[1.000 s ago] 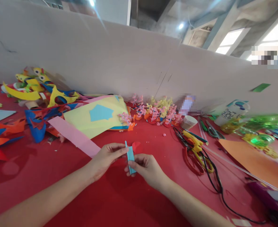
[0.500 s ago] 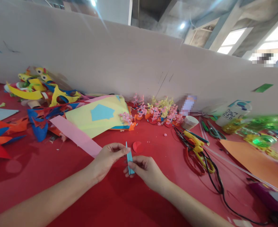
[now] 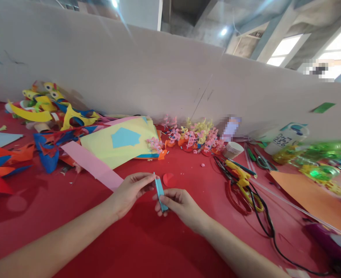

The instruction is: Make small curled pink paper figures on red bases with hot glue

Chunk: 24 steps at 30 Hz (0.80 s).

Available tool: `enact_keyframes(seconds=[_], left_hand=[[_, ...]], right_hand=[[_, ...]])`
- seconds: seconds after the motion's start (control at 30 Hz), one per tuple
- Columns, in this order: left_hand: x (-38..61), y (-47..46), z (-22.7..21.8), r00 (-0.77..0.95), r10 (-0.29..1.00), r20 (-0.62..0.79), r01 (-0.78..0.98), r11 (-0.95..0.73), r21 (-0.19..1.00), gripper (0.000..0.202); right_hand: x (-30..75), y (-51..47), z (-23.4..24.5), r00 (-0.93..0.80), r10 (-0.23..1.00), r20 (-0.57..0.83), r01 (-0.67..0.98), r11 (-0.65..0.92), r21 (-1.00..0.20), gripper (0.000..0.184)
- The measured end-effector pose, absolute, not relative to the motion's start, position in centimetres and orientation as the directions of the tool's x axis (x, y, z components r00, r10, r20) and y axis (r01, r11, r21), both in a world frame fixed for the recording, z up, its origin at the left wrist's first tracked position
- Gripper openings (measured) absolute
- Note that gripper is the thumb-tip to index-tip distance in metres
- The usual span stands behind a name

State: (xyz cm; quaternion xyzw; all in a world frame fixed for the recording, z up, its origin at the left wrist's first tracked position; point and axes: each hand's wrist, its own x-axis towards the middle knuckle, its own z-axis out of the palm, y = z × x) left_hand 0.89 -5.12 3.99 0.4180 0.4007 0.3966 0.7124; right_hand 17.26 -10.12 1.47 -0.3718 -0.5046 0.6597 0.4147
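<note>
A narrow folded strip of light blue paper (image 3: pixel 159 187) is held between my two hands, above the red tabletop. My left hand (image 3: pixel 134 190) pinches its upper end between thumb and fingertips. Lower down, my right hand (image 3: pixel 179 204) grips the other end, thumb on the near face and fingers behind. The strip tilts, its top leaning left. Just beyond it lies a small red paper disc (image 3: pixel 168 179). A pink paper strip (image 3: pixel 101 170) reaches from the paper stack to behind my left hand.
Yellow paper sheets (image 3: pixel 101 150) bear a blue cutout (image 3: pixel 125 137). Small pink and yellow paper flowers (image 3: pixel 190 138) stand along the white partition (image 3: pixel 170 73). At right are red-handled pliers (image 3: pixel 237 200), a black cable (image 3: pixel 263 216), orange paper (image 3: pixel 309 197) and a white bottle (image 3: pixel 285 139).
The blue strip has turned slightly, showing more of its broad face. My left fingers have shifted a little up and left at its top end; my right hand has moved slightly right.
</note>
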Motion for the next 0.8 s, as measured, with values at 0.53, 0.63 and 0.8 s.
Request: enact_keyframes(seconds=[0.53, 0.63, 0.8], left_hand=[[1.06, -5.07, 3.68, 0.2, 0.969, -0.144, -0.227, 0.189, 0.956, 0.019], [1.01, -5.0, 3.66, 0.281, 0.946, -0.16, -0.213, 0.224, 0.951, 0.021], [1.04, -5.16, 3.82, 0.326, 0.93, -0.17, -0.15, 0.228, 0.962, 0.015]], right_hand=[[17.35, -10.07, 1.21, -0.327, 0.942, -0.073, -0.089, -0.108, -0.99, 0.04], [17.32, -10.03, 1.17, -0.323, 0.944, -0.065, -0.105, -0.104, -0.989, 0.039], [17.37, -9.95, 1.33, -0.319, 0.946, -0.059, -0.101, -0.096, -0.99, 0.039]])
